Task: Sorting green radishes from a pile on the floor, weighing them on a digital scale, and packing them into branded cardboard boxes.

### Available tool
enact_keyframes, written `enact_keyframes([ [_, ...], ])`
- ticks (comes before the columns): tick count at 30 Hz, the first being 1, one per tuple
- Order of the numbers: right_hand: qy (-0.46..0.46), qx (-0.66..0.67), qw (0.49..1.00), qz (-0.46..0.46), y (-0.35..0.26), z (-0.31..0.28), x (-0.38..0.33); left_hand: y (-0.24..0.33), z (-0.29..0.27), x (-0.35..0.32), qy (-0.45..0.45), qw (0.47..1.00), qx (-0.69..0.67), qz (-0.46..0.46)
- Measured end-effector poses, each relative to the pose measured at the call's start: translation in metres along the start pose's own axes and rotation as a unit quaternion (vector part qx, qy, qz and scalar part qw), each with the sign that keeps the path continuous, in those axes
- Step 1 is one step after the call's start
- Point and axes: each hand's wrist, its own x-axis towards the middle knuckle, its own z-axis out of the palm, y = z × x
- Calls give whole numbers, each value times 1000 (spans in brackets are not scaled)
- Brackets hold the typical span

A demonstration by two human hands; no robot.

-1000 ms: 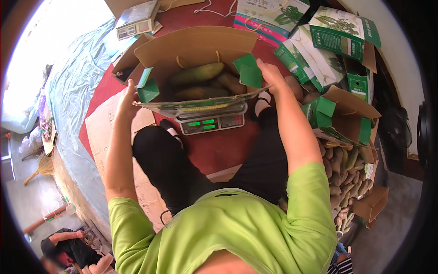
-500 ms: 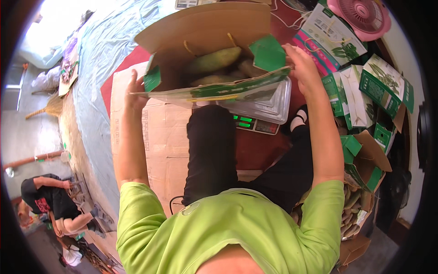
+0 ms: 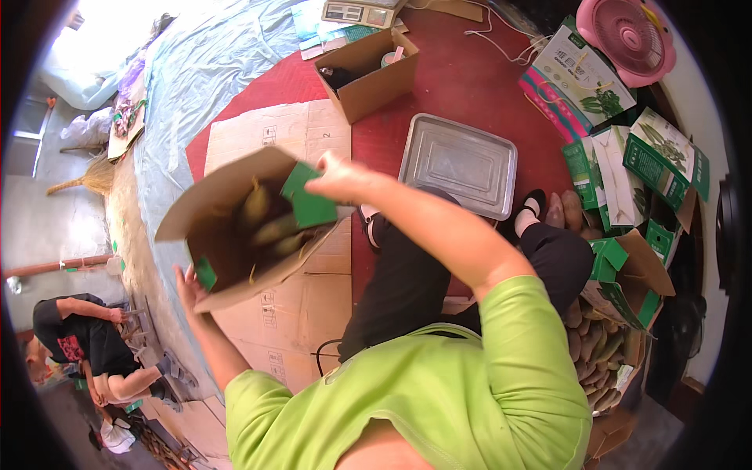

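An open cardboard carton (image 3: 211, 188) with green end flaps is held tilted over the left side, its opening turned up towards me. Inside lie several long greenish-brown tubers (image 3: 274, 230), their exact kind unclear. My left hand (image 3: 189, 290) grips the carton's lower left edge beside the small green flap. At its upper right corner, the fingers of my right hand (image 3: 338, 177) close on the edge by the larger green flap (image 3: 309, 196). Beneath the carton lies a flattened cardboard sheet (image 3: 313, 313). A metal tray (image 3: 460, 164) rests to the right, by my feet.
A smaller brown box (image 3: 380, 82) stands at the far side. On the right are green-and-white cartons (image 3: 666, 153), a pink fan (image 3: 627, 35), an open carton (image 3: 627, 274) and piled tubers (image 3: 599, 352). Another person (image 3: 86, 337) sits at the lower left.
Both hands have carried the carton left and nearer, off the metal tray, and turned it. The tray and the small brown box are now uncovered; my legs have shifted right.
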Motion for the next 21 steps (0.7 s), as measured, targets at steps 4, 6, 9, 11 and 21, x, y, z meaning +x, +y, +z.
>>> enact_keyframes([
  [4, -62, -25, 997, 43, 36, 91, 53, -5, -51, -39, 59, 998, 26, -24],
  [6, -138, -59, 987, 50, 29, 121, 38, -11, -112, -75, 89, 994, 33, -48],
  [9, -236, -123, 963, 48, 75, 136, 60, -47, -93, -66, 200, 956, 120, -179],
  [11, -187, -159, 968, -58, 67, 135, 57, -69, -138, -93, 219, 943, 159, -193],
  [21, 56, -102, 964, -240, 28, 45, 24, -6, -112, -99, 378, 897, 192, 126],
])
